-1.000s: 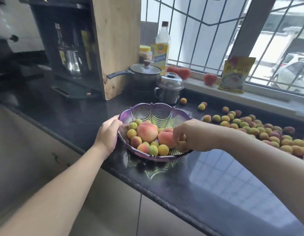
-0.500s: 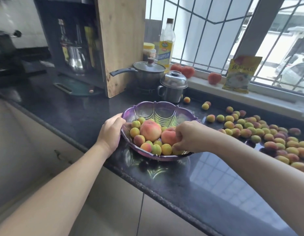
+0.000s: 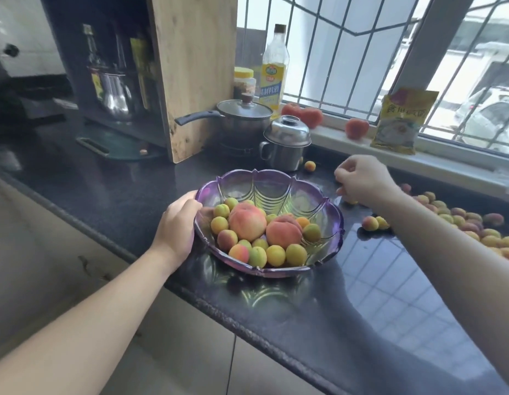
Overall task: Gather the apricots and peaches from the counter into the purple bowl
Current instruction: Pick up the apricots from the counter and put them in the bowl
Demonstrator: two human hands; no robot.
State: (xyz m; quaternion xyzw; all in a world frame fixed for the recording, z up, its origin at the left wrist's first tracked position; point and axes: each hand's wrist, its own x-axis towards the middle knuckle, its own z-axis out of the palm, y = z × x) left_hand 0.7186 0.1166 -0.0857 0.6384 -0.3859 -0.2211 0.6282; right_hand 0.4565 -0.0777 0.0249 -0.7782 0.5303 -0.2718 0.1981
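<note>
Purple bowl (image 3: 321, 201) sits on dark counter (image 3: 390, 323), landmark for all below. Left hand (image 3: 177, 226) grips bowl's left rim, fingers curled over the edge, thumb outside. Inside bowl: two peaches (image 3: 247, 221), side by side near centre, ringed by small apricots (image 3: 276, 255) mostly on the near and left side; far half of bowl bare. Right hand (image 3: 361, 182) is just right of bowl's far rim, above the counter, fingers curled down; something yellow shows under the fingertips, possibly an apricot, can't tell if it is gripped or only touched. Loose apricots (image 3: 370, 223) lie right of bowl, two nearest just off its right rim, the main heap further right along the counter. One stray apricot (image 3: 309, 165) behind bowl, beside steel pot (image 3: 286, 143). Lidded pan (image 3: 243, 115) and oil bottle (image 3: 274, 69) further behind bowl. Tomatoes (image 3: 357, 128) and yellow packet (image 3: 400, 121) on sill behind-right
</note>
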